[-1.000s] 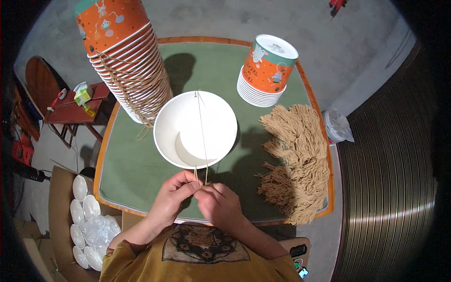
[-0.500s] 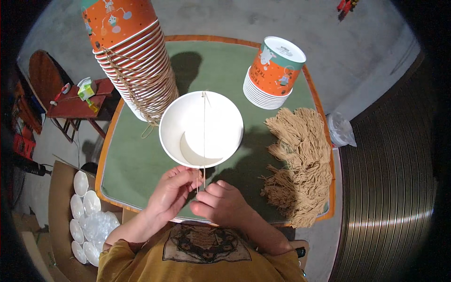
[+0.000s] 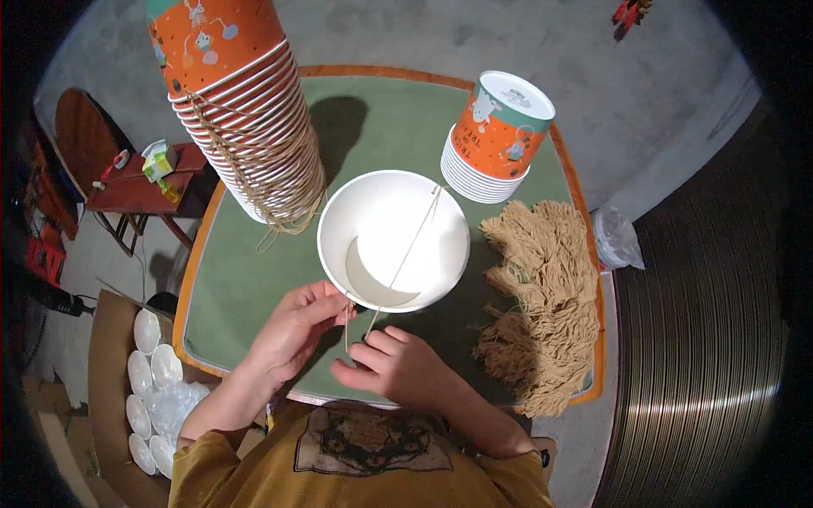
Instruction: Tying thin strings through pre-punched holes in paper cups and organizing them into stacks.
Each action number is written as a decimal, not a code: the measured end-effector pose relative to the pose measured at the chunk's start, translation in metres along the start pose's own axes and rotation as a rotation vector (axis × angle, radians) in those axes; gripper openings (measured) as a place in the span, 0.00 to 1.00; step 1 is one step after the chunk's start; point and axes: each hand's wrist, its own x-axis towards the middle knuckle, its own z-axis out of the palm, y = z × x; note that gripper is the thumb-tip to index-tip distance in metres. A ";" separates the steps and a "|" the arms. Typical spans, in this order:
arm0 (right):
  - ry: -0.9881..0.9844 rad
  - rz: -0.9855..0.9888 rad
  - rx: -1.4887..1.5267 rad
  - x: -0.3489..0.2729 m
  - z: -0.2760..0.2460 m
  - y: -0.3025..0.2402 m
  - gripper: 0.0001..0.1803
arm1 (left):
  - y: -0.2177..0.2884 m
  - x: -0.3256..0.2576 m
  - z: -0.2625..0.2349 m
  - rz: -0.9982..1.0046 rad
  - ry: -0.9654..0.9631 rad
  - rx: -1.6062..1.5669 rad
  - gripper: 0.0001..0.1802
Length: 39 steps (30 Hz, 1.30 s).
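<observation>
While the left hand [image 3: 296, 328] pinches the string [image 3: 411, 245] by the paper bucket [image 3: 332, 250], likely to steady it, the right hand [image 3: 396, 366] curls, grip unclear.

Left hand [image 3: 296, 326]: pinched cord [image 3: 413, 241] at the near rim of a white bucket [image 3: 440, 254].
Right hand [image 3: 394, 366]: curled just below that rim.
Cord: crossed the bucket's mouth.
Tall stack [image 3: 254, 135]: stood left, cord-draped.
Cord bundle [image 3: 546, 296]: lay right on the green table [image 3: 246, 313].
</observation>
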 end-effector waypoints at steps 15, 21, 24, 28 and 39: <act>-0.002 0.492 -0.315 -0.018 -0.063 0.035 0.27 | -0.020 0.042 -0.043 0.422 0.073 0.494 0.19; 0.156 0.493 0.007 -0.028 -0.055 0.088 0.18 | -0.001 0.051 -0.038 0.448 -0.179 0.570 0.37; 0.450 0.909 0.769 -0.018 -0.084 0.091 0.07 | 0.031 0.029 -0.038 0.671 -0.303 0.694 0.43; 0.496 0.865 1.215 0.015 -0.119 0.111 0.07 | 0.086 0.004 -0.039 1.257 -0.468 1.239 0.67; 0.576 0.799 1.443 0.171 -0.173 0.131 0.18 | 0.240 -0.011 0.005 1.903 0.023 1.495 0.81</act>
